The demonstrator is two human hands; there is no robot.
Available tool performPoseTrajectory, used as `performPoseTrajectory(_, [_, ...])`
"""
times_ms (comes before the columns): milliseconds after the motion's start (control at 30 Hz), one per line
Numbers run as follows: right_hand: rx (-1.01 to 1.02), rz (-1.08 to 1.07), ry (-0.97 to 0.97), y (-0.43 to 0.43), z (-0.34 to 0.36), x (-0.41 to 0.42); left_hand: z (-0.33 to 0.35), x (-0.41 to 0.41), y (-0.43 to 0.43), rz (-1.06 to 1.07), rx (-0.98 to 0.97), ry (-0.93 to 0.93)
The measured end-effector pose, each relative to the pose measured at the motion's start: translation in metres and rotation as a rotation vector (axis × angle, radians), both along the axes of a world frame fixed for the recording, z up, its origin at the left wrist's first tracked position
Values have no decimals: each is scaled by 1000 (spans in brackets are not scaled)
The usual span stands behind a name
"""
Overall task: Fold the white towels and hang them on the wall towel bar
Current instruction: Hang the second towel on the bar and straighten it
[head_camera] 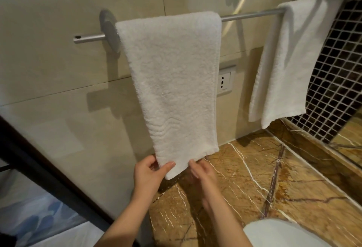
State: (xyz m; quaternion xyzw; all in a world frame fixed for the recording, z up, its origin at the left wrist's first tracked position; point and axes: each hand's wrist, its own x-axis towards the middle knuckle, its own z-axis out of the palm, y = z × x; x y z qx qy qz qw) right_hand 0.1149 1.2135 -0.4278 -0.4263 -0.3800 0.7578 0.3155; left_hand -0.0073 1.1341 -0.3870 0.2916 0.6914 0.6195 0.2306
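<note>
I'm seeing the folded towel (172,82) hanging over the towel bar (250,14), with a second towel (290,60) draped at the bar's right end. My left hand (150,172) is pinching the bottom left corner, thumb in front. My right hand (201,172) is touching the hem beside it, grip I cannot tell. I'm judging it soft, light, limp terry, likely sliding on smooth metal, so I'm favouring both bottom corners, tugging evenly

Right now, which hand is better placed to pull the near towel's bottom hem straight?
Left, probably. The left hand pinches the lower corner of the near towel, thumb in front. The right hand only touches the hem, with no visible grip.
</note>
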Motion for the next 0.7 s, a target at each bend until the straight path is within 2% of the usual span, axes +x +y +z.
performPoseTrajectory(67, [-65,150,138,-20,0,-6,0,0,1,6,-4,7])
performPoseTrajectory(133, [-87,186,236,-34,0,-16,1,1,3,22,-15,20])
performPoseTrajectory(267, [-107,91,323,-47,2,-39,1,-1,2,36,-39,81])
performPoseTrajectory(367, [-123,-13,285,-52,2,-47,1,-6,-3,-46,-81,135])
performPoseTrajectory(433, [-131,-50,273,-55,3,-49,4,-12,-8,-118,-140,276])
performPoseTrajectory(533, [-159,-84,284,-59,9,-52,23,-28,-16,-175,-212,595])
performPoseTrajectory(700, [-154,-113,221,-58,12,-53,96,-52,-31,-181,-68,824])
